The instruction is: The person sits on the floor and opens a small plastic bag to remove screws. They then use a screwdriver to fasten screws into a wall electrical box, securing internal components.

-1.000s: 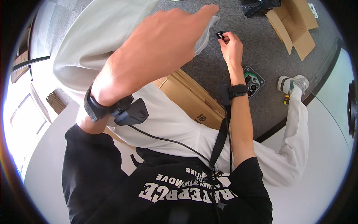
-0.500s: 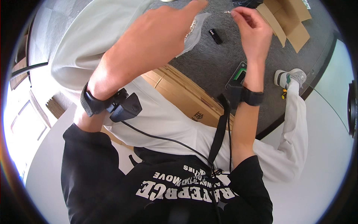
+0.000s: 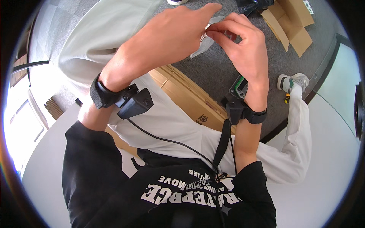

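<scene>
My left hand (image 3: 171,36) is closed round a clear plastic bag (image 3: 206,46), its back turned up so most of the fingers are hidden. Small whitish, shiny pieces (image 3: 205,32) show at the bag's edge beside that hand. My right hand (image 3: 247,47) meets it there, thumb and forefinger pinched together at the pieces. What sits between those fingertips is too small to make out. Both wrists wear black straps with dark boxy devices.
An open cardboard box (image 3: 291,26) lies on the grey carpet at the far right, beside black plastic (image 3: 251,5). Flat cardboard (image 3: 186,98) lies between my legs. Past my right wrist is a green and black case (image 3: 239,86). A cable crosses my lap.
My right hand has come left to the bag, bringing the small whitish piece in its fingertips. My left hand has shifted slightly right with the bag. The small black object on the carpet is now hidden.
</scene>
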Motion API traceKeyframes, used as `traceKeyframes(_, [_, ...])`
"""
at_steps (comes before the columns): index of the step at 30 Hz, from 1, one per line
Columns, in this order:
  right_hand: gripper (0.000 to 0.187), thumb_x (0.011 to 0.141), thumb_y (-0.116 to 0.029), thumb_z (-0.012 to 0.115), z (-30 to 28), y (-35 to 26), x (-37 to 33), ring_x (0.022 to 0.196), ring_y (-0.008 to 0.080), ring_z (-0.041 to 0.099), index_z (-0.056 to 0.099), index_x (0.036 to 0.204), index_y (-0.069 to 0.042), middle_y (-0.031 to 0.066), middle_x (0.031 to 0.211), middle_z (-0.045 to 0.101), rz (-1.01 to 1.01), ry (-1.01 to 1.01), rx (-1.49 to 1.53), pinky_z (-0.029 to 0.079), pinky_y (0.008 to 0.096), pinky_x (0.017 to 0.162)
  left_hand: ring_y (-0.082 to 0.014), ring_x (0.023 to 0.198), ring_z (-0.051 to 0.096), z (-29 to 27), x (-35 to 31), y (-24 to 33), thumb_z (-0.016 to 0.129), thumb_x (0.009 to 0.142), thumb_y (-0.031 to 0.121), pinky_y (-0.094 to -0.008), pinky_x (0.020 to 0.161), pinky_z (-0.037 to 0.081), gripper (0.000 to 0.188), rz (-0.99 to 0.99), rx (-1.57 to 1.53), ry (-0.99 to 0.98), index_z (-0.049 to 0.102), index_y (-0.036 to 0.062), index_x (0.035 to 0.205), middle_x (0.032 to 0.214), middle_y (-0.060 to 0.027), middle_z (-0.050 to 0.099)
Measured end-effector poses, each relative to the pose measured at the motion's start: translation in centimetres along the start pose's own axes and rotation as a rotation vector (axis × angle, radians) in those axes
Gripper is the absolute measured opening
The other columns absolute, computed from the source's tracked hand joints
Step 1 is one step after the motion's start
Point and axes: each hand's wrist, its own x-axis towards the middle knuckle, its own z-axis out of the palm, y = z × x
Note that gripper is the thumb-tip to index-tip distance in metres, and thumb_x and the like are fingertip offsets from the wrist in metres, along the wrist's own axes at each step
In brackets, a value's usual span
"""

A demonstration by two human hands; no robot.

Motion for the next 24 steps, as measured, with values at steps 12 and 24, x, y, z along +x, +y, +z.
traceKeyframes(12, [0.014, 0.1, -0.01, 0.067, -0.6, 4.2, -0.3, 0.079, 0.0053, 0.06, 0.077, 0.105, -0.002, -0.0023, 0.089, 0.069, 0.093, 0.284, 0.034, 0.046, 0.0212, 0.071, -0.0486, 0.078, 0.067, 0.2, -0.1, -0.6, 0.054, 0.092, 0.003, -0.0558, 0.068, 0.05, 0.053, -0.124, -0.037, -0.039, 0.045, 0.0016, 0.145, 0.077, -0.0295, 0.066])
traceKeyframes(24, [0.015, 0.087, -0.011, 0.077, 7.0, 17.7, -5.6, 0.084, 0.0297, 0.073, 0.075, 0.101, -0.007, 0.0137, 0.094, 0.073, 0.562, 0.044, -0.163, 0.057, 0.039, 0.076, -0.0471, 0.081, 0.067, -1.5, 0.1, 0.5, 0.05, 0.094, 0.002, -0.0542, 0.072, 0.05, 0.055, -0.197, -0.003, -0.034, 0.043, 0.0019, 0.148, 0.081, -0.0305, 0.067])
